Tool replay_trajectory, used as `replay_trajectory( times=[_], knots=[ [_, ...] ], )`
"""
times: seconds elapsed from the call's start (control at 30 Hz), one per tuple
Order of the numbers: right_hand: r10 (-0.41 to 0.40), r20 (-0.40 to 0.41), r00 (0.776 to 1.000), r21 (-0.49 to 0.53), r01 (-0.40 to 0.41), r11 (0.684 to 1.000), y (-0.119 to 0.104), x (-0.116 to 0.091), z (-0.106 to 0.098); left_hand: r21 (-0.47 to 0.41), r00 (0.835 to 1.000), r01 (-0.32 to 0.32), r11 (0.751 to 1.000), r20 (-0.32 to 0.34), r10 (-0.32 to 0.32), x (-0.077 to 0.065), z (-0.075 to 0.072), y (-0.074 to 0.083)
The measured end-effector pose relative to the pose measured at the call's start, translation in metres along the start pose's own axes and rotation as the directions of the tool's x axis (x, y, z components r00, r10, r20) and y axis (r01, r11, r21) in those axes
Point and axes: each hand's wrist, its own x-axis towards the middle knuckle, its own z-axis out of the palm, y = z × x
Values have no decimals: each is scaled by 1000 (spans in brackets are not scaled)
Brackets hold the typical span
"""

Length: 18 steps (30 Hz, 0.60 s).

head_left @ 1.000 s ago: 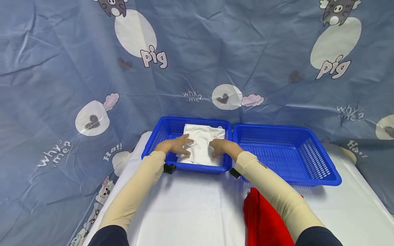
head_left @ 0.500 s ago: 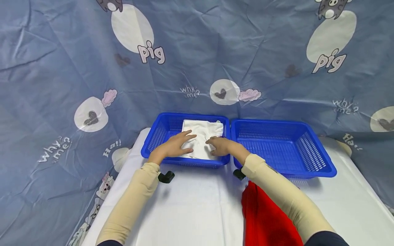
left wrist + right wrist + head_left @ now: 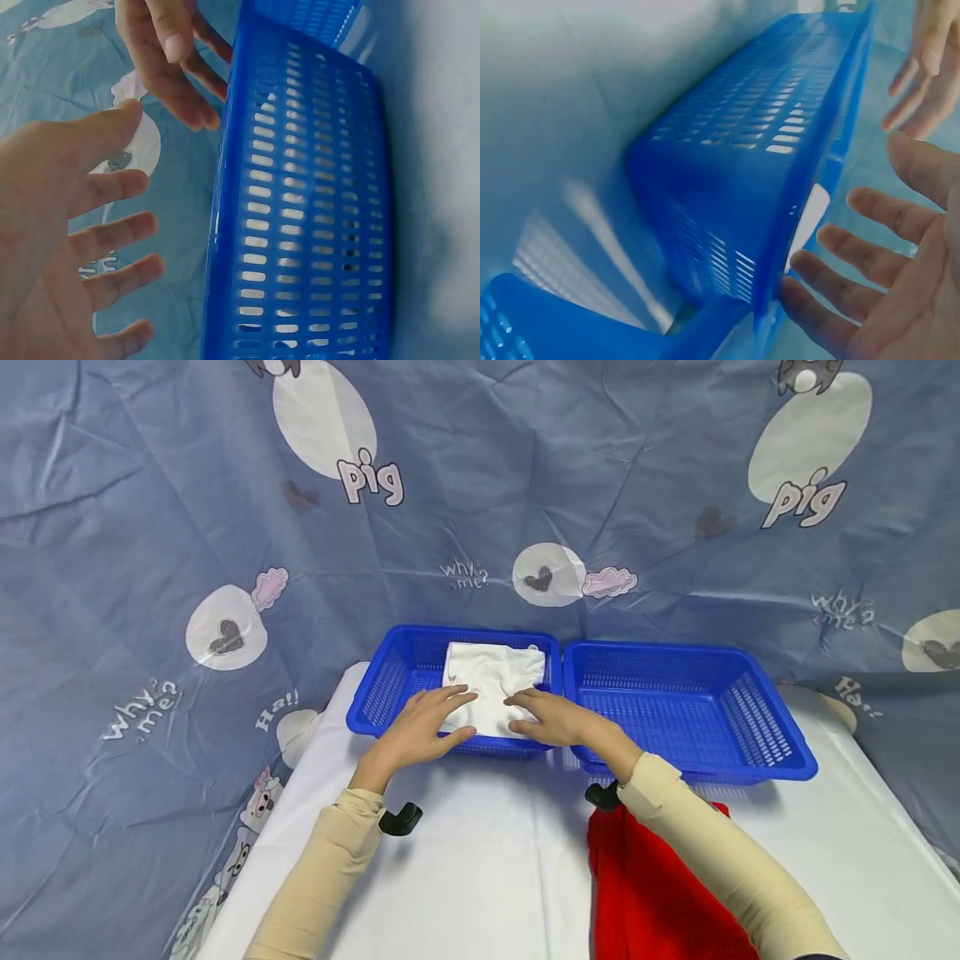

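A folded white cloth (image 3: 491,672) lies in the left blue basket (image 3: 453,632). My left hand (image 3: 422,727) hovers over that basket's front rim, fingers spread and holding nothing. Opposite it, my right hand (image 3: 553,720) is above the front right corner, its fingers extended with nothing in them. The left wrist view shows the left hand (image 3: 82,217) apart from the basket's slotted wall (image 3: 300,202). From the right wrist view, the right hand (image 3: 900,262) has loosely spread fingers close to the rim, with a bit of white cloth (image 3: 808,225) showing behind it.
A second blue basket (image 3: 675,772) stands right of the first, with nothing seen inside. Red fabric (image 3: 652,893) lies on the white table (image 3: 472,860) under my right forearm. A blue printed curtain (image 3: 450,510) hangs behind the baskets.
Both hands have drawn back from the white cloth toward the basket's front rim and risen. The cloth stays in the basket. The view has tilted slightly downward.
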Motion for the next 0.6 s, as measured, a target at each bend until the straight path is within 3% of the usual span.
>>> replay_trajectory(
  times=[0.17, 0.43, 0.6],
  knots=[
    [-55, -43, 998, 7, 55, 998, -5, -25, 1, -27, 999, -38, 999, -28, 37, -15, 2, 9],
    [-128, -117, 985, 7, 130, 992, -11, -63, 12, -91, 996, -51, 995, -77, 44, -42, 10, 32],
    [-113, -143, 983, 16, 116, 993, -13, -84, 15, -156, 994, -87, 984, -76, 76, -48, 23, 46]
  ],
)
